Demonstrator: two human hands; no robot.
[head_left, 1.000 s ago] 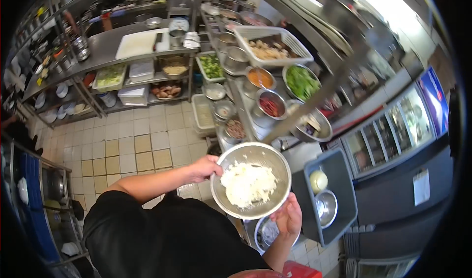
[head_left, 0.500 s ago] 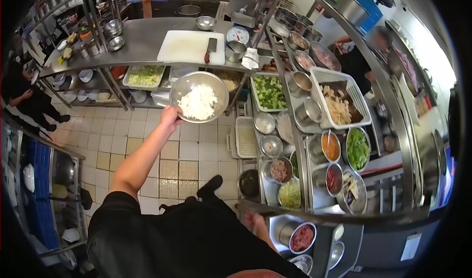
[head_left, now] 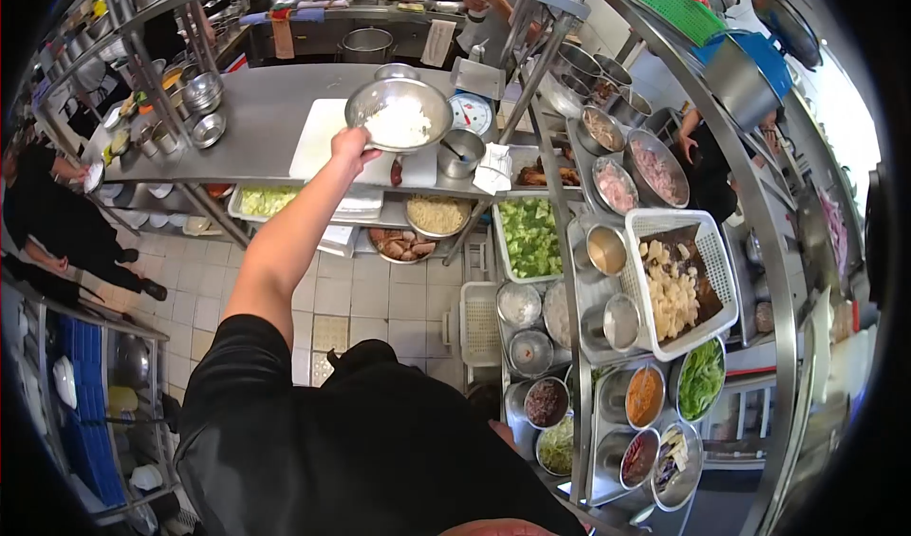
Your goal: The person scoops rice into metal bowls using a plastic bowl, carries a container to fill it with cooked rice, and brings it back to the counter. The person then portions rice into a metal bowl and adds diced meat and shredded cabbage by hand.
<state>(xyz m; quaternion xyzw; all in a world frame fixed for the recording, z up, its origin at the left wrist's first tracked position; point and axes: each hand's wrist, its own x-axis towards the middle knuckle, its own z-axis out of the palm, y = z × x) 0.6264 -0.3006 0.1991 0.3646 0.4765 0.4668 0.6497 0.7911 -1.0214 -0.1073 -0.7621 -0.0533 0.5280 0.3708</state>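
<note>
My left hand (head_left: pixel 353 147) grips the near rim of a metal bowl (head_left: pixel 435 104), arm stretched far forward. In the bowl lies a pile of chopped white food (head_left: pixel 399 121). It hangs over a white cutting board (head_left: pixel 318 142) on the steel counter and hides part of it. Just below the bowl, a knife's dark red handle (head_left: pixel 396 173) shows; its blade is covered. A dial scale (head_left: pixel 471 114) and a metal pot (head_left: pixel 462 154) stand to the right. Only a sliver of my right hand (head_left: pixel 501 432) shows low beside my body, near the ingredient rack; its fingers are hidden.
On the right, a steel rack carries a white basket (head_left: pixel 688 341) of pale pieces, a tub of chopped greens (head_left: pixel 529 237) and several metal containers. Under the counter sits a bowl of noodles (head_left: pixel 437 215). Co-workers stand at far left (head_left: pixel 62 204), at the back and at right.
My left hand has carried the bowl forward and up, from in front of the counter to over the cutting board. My body has come closer to the counter. My right hand is now mostly hidden.
</note>
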